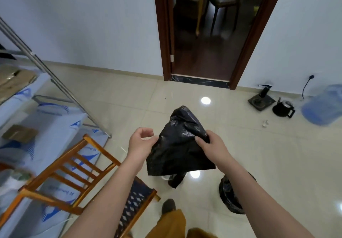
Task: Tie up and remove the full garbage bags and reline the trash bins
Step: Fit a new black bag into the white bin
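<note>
A crumpled, empty black garbage bag (pixel 180 145) hangs in the air in front of me at chest height. My right hand (pixel 210 145) pinches its right edge between thumb and fingers. My left hand (pixel 141 141) is at the bag's left edge with fingers curled and apart; the fingertips touch the plastic but I cannot tell if they grip it. A full, dark garbage bag (pixel 231 195) sits on the floor to the lower right, partly hidden by my right forearm. A white rim of a bin (pixel 166 177) peeks out below the held bag.
A wooden chair (pixel 74 167) stands at lower left beside a metal rack (pixel 46 82) with blue-white sheets. An open doorway (pixel 201 52) lies ahead. At right on the tiled floor are a black kettle (pixel 283 109), a dispenser base (pixel 261 100) and a blue water jug (pixel 322 106).
</note>
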